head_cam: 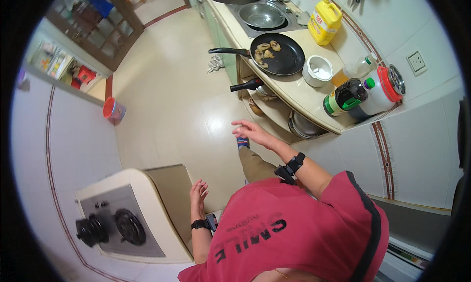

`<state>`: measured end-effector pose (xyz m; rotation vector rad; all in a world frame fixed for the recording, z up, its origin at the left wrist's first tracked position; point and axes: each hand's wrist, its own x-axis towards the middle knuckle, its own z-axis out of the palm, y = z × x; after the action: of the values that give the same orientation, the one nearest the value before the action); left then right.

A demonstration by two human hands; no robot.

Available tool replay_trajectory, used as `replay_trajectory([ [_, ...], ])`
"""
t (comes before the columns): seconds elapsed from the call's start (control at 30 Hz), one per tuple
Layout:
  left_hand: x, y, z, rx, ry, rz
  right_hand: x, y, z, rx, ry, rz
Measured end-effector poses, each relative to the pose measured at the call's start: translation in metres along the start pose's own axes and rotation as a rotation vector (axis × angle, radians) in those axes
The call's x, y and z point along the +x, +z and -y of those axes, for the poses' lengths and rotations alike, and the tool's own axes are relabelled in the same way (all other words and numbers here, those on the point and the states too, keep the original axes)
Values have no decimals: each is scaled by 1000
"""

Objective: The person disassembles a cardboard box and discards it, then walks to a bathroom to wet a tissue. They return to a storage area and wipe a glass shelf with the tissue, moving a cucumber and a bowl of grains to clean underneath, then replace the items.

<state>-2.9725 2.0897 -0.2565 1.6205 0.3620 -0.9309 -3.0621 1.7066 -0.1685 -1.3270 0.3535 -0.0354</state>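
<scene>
My right hand (pixel 254 132) hangs in the air below the counter's curved edge, fingers apart, holding nothing. Nearer the stove, my left hand (pixel 199 194) is raised beside my body, empty, its fingers slightly bent. A black frying pan (pixel 290 57) stands on the counter with several browned food pieces (pixel 268 54) in it; its handle juts past the edge. Beside the pan is a white pot (pixel 312 77) with something white inside. A dark sauce bottle (pixel 349 94) with a green cap, a clear bottle of amber liquid (pixel 341 78) and a red-lidded white container (pixel 379 89) stand close together.
A gas stove (pixel 121 193) is at lower left. A metal basin (pixel 260 15) rests in the sink (pixel 250 32), near a yellow jug (pixel 324 21). Cookware lies on shelves (pixel 274 114) under the counter. A cloth (pixel 216 62) and a bucket (pixel 117 110) are on the floor.
</scene>
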Motion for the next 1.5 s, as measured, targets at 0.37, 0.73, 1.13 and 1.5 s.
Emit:
replay_trajectory([
  [0.37, 141, 64, -246, 220, 229, 38, 43, -179, 30, 754, -356, -1211],
  [0.73, 253, 314, -464, 584, 637, 542, 48, -247, 26, 696, -245, -1523],
  [1.13, 229, 381, -462, 1226, 698, 977, 43, -296, 60, 645, -305, -1503],
  [1.5, 239, 428, -468, 1396, 937, 1135, 35, -127, 72, 494, -73, -1213],
])
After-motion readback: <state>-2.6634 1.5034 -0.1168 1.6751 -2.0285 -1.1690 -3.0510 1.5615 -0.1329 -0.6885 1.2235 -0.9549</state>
